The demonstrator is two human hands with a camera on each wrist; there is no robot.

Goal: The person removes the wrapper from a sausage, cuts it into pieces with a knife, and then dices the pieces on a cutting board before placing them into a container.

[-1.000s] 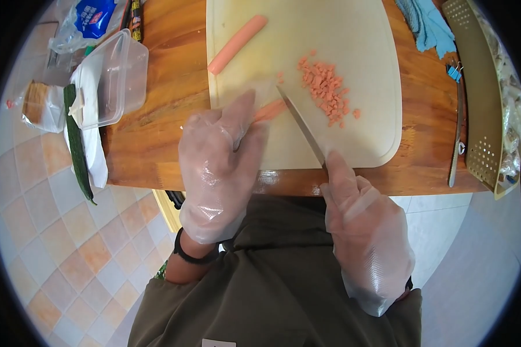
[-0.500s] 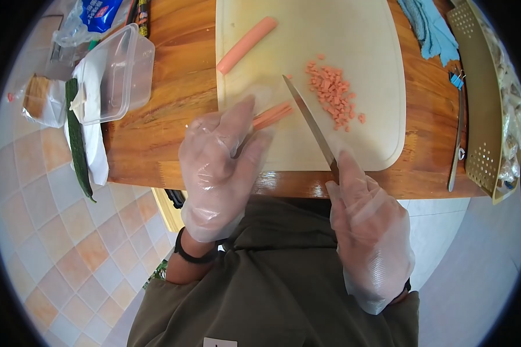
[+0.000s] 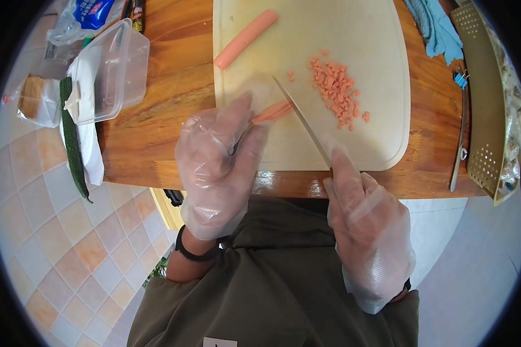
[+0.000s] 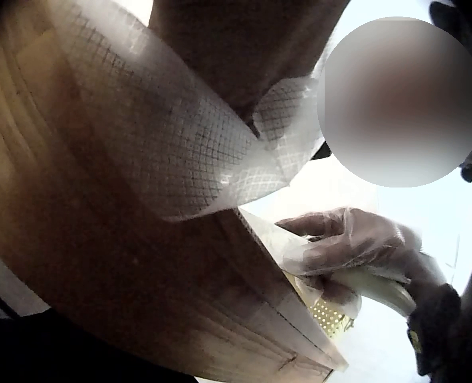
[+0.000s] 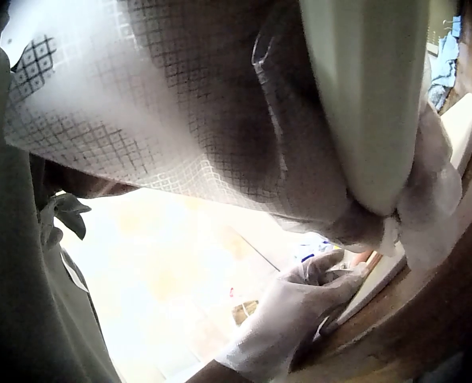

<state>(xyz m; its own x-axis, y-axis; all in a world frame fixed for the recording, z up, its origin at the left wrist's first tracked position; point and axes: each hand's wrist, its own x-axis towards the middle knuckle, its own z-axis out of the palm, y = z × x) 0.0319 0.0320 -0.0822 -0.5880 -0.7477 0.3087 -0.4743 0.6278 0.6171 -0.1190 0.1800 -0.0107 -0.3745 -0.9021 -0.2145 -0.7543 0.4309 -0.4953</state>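
Observation:
In a clear plastic glove, my left hand (image 3: 211, 153) holds a sausage piece slit lengthwise into strips (image 3: 273, 111) on the cream cutting board (image 3: 364, 23). My right hand (image 3: 367, 225), also gloved, grips a kitchen knife (image 3: 304, 118). Its blade crosses the strips' free end, tip pointing away from me. The right wrist view shows the pale knife handle (image 5: 372, 104) in that hand. Diced sausage (image 3: 336, 87) lies heaped to the right of the blade, with a few bits near its tip. A longer sausage length (image 3: 246, 39) rests at the board's upper left.
Left of the board are a clear plastic tub (image 3: 134, 75), a cucumber (image 3: 72, 141) on white paper and a blue-printed bag (image 3: 92, 13). On the right are a blue cloth (image 3: 437, 29), a slim metal tool (image 3: 460, 139) and a perforated basket (image 3: 486, 156).
The knife first shifted right, off the strips' end, then came back left across it. My left hand keeps its hold on the strips. The whole head view has shifted slightly.

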